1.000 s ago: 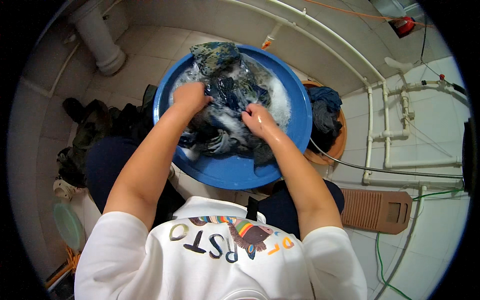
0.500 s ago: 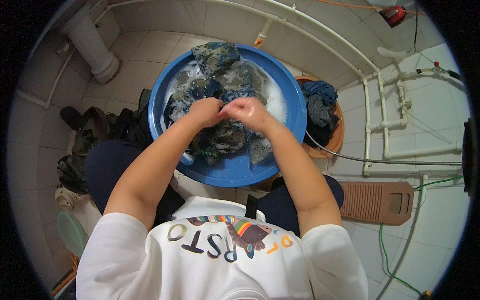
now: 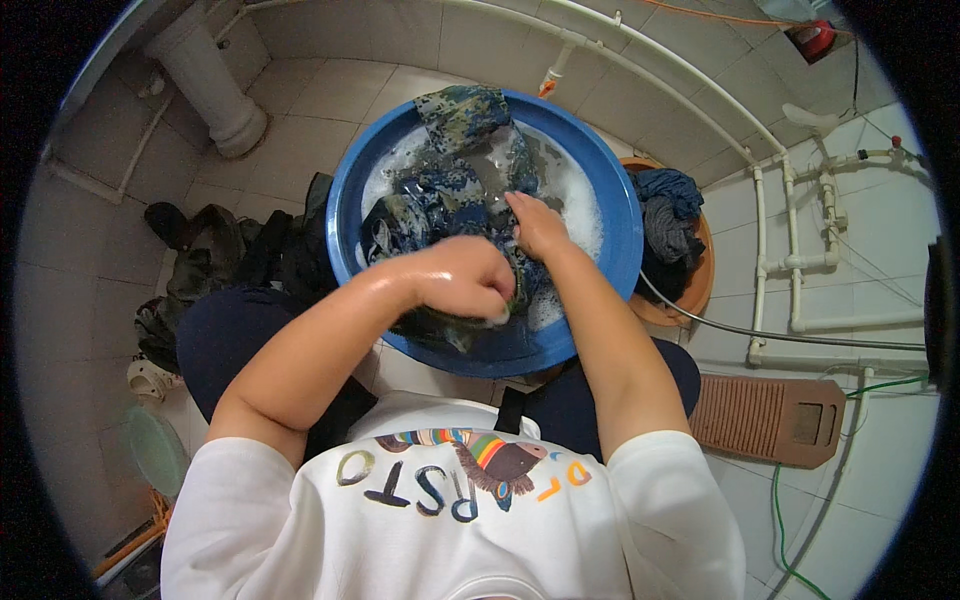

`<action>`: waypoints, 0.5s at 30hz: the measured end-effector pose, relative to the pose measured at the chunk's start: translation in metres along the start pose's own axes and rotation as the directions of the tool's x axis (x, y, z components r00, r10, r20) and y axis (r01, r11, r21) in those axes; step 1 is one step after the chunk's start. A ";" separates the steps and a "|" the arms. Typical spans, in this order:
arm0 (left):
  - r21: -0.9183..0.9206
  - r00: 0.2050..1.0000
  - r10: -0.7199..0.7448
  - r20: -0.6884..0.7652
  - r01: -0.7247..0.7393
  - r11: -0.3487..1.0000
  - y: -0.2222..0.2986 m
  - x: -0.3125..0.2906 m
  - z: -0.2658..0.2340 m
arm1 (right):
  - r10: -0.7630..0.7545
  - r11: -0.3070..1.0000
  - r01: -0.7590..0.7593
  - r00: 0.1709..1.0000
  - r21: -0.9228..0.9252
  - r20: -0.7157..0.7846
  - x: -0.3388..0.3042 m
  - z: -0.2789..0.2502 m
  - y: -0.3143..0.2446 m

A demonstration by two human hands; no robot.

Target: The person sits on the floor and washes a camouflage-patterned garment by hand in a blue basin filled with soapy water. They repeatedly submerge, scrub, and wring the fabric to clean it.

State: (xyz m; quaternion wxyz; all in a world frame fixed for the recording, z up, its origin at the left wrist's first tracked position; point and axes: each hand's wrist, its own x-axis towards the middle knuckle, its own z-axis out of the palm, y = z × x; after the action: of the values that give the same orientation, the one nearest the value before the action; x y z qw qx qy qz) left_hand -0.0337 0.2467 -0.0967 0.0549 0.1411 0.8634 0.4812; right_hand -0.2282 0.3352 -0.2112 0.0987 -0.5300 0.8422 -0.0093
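A blue basin holds sudsy water and wet camouflage garments, one piece draped over its far rim. My left hand, slightly blurred, is curled closed above the near part of the wash. A bit of something greenish and whitish shows at its fingertips; what it grips is mostly hidden. Beyond it to the right, my right hand rests on the wet cloth at the right side of the basin. Its visible fingers are stretched out and apart, and the others are hidden.
An orange-brown tub with dark clothes stands right of the basin. Dark clothes lie on the floor at left. A brown washboard lies by my right knee. A grey hose runs from the right; white pipes line the wall.
My hands, together over the middle of the basin before, are now apart. The left has come nearer to me; the right has spread its fingers on the cloth. The whole view has shifted slightly.
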 end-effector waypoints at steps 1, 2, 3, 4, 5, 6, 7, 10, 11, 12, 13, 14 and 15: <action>-0.063 0.999 -0.032 -0.007 0.032 0.997 -0.004 -0.005 -0.008 | 0.049 0.998 -0.051 0.997 0.021 0.059 0.002 0.001 0.001; -0.015 0.981 -0.183 -0.063 0.182 0.983 -0.008 -0.011 -0.020 | 0.078 0.997 -0.078 0.997 -0.013 -0.002 0.003 0.004 0.002; 0.023 0.940 -0.319 -0.123 0.324 0.946 -0.015 -0.017 -0.031 | 0.131 0.991 -0.133 0.988 0.022 0.084 0.002 0.002 0.002; 0.174 0.884 -0.422 -0.202 0.456 0.873 -0.018 -0.022 -0.039 | 0.176 0.981 -0.186 0.970 0.052 0.166 0.001 -0.005 0.000; 0.306 0.814 -0.500 -0.295 0.576 0.758 -0.022 -0.028 -0.046 | 0.217 0.967 -0.242 0.944 0.078 0.248 0.001 -0.009 0.000; 0.379 0.753 -0.556 -0.353 0.658 0.651 -0.039 -0.036 -0.047 | 0.231 0.969 -0.244 0.955 0.047 0.187 0.007 0.014 0.013; 0.432 0.679 -0.604 -0.417 0.733 0.526 -0.055 -0.041 -0.048 | 0.212 0.971 -0.233 0.942 0.049 0.261 0.007 0.008 0.008; 0.486 0.578 -0.606 -0.546 0.808 0.333 -0.084 -0.052 -0.042 | 0.129 0.959 -0.228 0.879 0.167 0.459 0.008 -0.011 0.002; 0.501 0.584 -0.527 -0.618 0.809 0.308 -0.090 -0.054 -0.039 | 0.078 0.930 -0.245 0.860 0.275 0.504 0.011 -0.016 0.002; 0.513 0.597 -0.451 -0.663 0.802 0.307 -0.074 -0.046 -0.037 | 0.022 0.887 -0.267 0.839 0.376 0.544 0.010 -0.021 0.002; 0.545 0.673 -0.301 -0.676 0.731 0.411 -0.076 -0.037 -0.032 | 0.031 0.895 -0.258 0.850 0.364 0.525 0.007 -0.024 0.001; 0.580 0.720 -0.139 -0.680 0.644 0.498 -0.083 -0.028 -0.027 | 0.039 0.903 -0.247 0.862 0.352 0.506 0.003 -0.026 -0.003; 0.620 0.736 0.032 -0.676 0.544 0.565 -0.089 -0.020 -0.021 | 0.046 0.911 -0.235 0.874 0.339 0.483 0.002 -0.029 -0.005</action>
State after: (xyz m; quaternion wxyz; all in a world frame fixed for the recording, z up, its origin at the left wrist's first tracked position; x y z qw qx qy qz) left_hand -0.0367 0.1800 -0.1614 -0.2252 -0.1525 0.9608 0.0535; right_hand -0.2299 0.3289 -0.1821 0.4007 -0.4224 0.8120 -0.0411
